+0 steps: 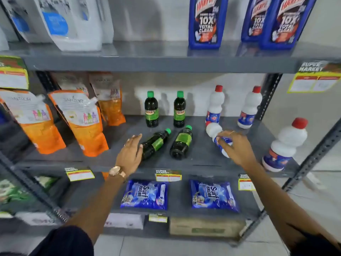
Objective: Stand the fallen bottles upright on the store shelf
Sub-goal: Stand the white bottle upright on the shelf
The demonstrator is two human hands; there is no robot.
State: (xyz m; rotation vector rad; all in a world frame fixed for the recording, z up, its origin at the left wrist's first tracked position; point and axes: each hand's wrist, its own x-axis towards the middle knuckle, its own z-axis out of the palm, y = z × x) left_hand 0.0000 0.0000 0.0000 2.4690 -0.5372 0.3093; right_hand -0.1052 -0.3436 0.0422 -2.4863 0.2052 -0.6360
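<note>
On the middle grey shelf (199, 156), four dark green-capped bottles show: two upright at the back (151, 109) (179, 109), two fallen in front. The left fallen green bottle (156, 144) and the right one (181, 143) both lie with caps pointing back and right. Of four white red-capped bottles, three stand (215, 104) (249, 108) (287, 146); the fallen white bottle (217, 134) points its cap back-left. The left hand (130, 154), fingers open, touches the left fallen bottle's base; the right hand (238, 146), fingers loosely spread, rests over the white one.

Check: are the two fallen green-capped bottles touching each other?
Apart. The head view shows bare shelf between the left bottle and the right bottle along their whole length.
</note>
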